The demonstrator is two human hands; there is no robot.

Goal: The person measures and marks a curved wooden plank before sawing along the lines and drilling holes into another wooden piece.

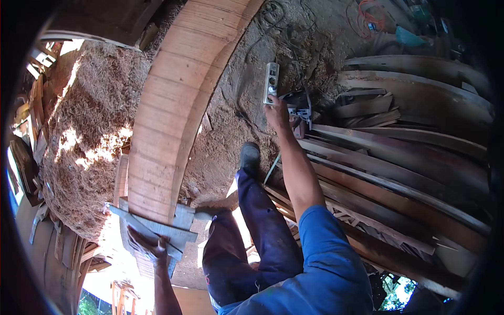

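Curving over the floor (218,152), a wooden beam (173,100) bears grey boards (185,216) at its near end, left hand (156,251) on them; off its right edge, right hand (276,113) touches a power strip (271,76); each grip's width I cannot tell

One wide fisheye view looks steeply down from the person's head, the blue cloth sleeve (332,244) close at lower centre-right, the bare left hand (159,253) lower left and bare right hand (276,111) above centre, farther off

Plank (173,94) left, boards (388,149) right, power strip (271,73) between
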